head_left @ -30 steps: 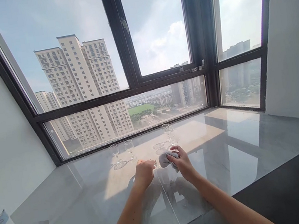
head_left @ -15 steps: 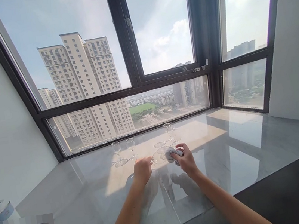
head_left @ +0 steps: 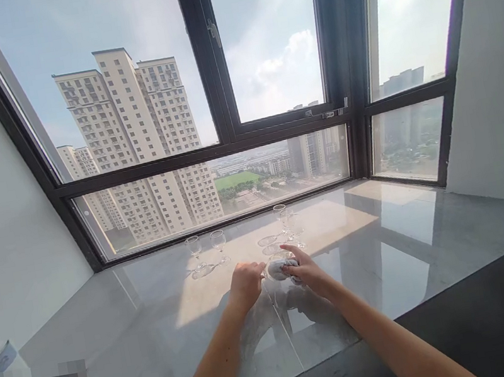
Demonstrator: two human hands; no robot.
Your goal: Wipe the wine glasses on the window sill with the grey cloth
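My left hand (head_left: 247, 286) is closed, its fingers pinched at the stem end of a clear stemmed glass (head_left: 268, 269) tipped on its side above the sill. My right hand (head_left: 311, 273) grips a pale grey-white cloth (head_left: 276, 269), bunched up at the bowl of that glass; the cloth looks to be inside the bowl. Its index finger stretches out past the cloth. Behind my left hand, two stemmed glasses stand upright, one on the left (head_left: 194, 252) and one on the right (head_left: 219, 246). Beyond my right hand are two more, a rear one (head_left: 280, 217) and a nearer one (head_left: 295, 227).
The glossy grey tiled sill (head_left: 137, 340) ends at a front edge above a dark face. Dark-framed windows (head_left: 226, 148) border it at the back, with walls at both sides. A white and blue container (head_left: 2, 365) stands at the left, partly pixelated.
My right hand has moved left with the cloth, from the rim side of the glass into or against its bowl. My left hand has shifted slightly right. The view has tilted a little.
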